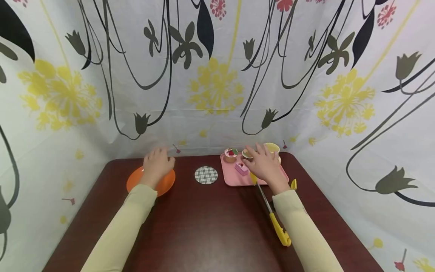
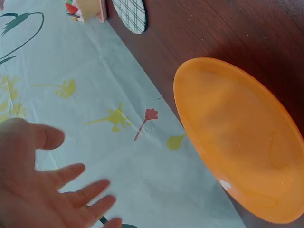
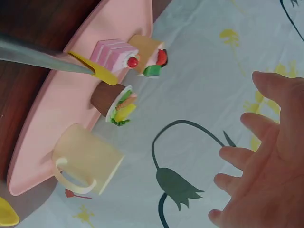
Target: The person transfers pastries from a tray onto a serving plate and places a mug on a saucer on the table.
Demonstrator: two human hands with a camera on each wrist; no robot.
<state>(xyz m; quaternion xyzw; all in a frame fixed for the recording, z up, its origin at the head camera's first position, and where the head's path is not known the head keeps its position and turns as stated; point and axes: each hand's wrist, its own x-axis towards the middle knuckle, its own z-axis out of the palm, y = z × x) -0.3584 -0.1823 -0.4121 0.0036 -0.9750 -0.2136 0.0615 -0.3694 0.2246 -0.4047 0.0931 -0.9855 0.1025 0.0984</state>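
Two bare hands are out in front of me, both empty, fingers apart and loosely spread. My left hand (image 1: 158,166) hovers over the orange plate (image 2: 237,142) near the table's (image 1: 204,234) far left corner. My right hand (image 1: 266,164) hangs above the pink tray (image 1: 234,181) by the far right corner, and the right wrist view shows it touching nothing.

What matters most to me is how the tongs (image 1: 264,198) lie. Their long axis slants from the tray's near edge, where one yellow tip sits, back toward the table's near right corner. The handle (image 1: 279,229) is behind my right hand, alongside its forearm, so I judge that any grip there calls for drawing back; the right is clearly the nearer hand. A second yellow end (image 1: 293,184) shows beyond the sleeve; I can't tell whether it joins.

On the tray, the cupcake (image 1: 230,155) occupies the far left corner, the pink cake slice (image 1: 241,169) is just nearer, and the mug (image 3: 85,152) stands at the far right corner.
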